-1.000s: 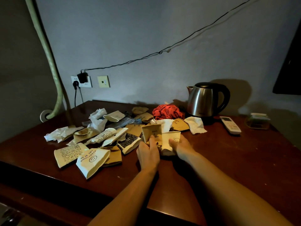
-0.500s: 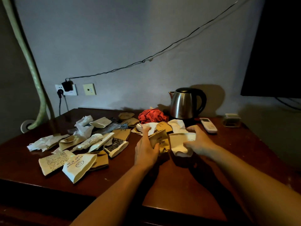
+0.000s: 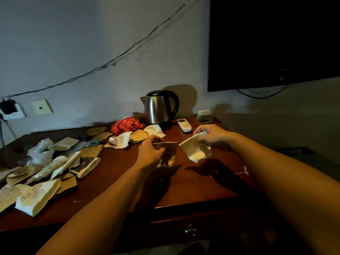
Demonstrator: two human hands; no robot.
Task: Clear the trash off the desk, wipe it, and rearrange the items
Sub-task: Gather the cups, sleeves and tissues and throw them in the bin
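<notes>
My left hand grips a flattened brown paper cup above the middle of the dark wooden desk. My right hand pinches the rim of a crushed white paper cup, lifted off the desk, just right of the brown one. Several more flattened paper cups and crumpled tissues lie scattered over the desk's left half. A red cloth is bunched at the back near the wall.
A steel kettle stands at the back, with a white remote and a small box to its right. A dark screen hangs at upper right. Wall sockets sit at far left. A drawer knob shows below the desk's front edge.
Both hands have lifted their cups off the desk and drawn apart, the right hand carrying the white cup to the right. The camera has turned right.
</notes>
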